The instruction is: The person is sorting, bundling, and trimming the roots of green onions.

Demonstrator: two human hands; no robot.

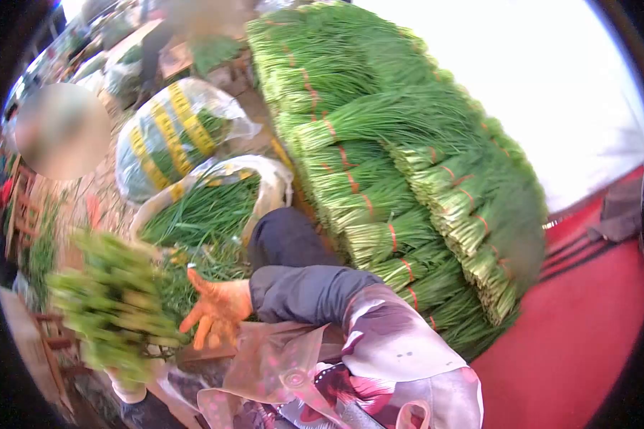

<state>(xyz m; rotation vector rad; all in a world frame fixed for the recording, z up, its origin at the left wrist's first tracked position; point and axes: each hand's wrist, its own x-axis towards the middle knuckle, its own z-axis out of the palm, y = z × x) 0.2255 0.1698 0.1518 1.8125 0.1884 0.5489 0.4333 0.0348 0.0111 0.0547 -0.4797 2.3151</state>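
My left hand (127, 390), in a pale glove at the lower left, grips the stem end of a bunch of green chives (111, 304); the bunch is blurred by motion and points up and left. In an orange glove, my right hand (218, 309) hovers with fingers spread and nothing in it, just right of the bunch and above loose greens. Its dark sleeve (308, 289) runs back toward my patterned apron (379, 357).
A tall stack of chive bundles (408, 164) tied with red bands fills the right. An open white sack of loose chives (207, 207) lies ahead, a clear bag wrapped in yellow tape (168, 136) behind it. Red floor (587, 329) lies at the lower right. A blurred person stands far left.
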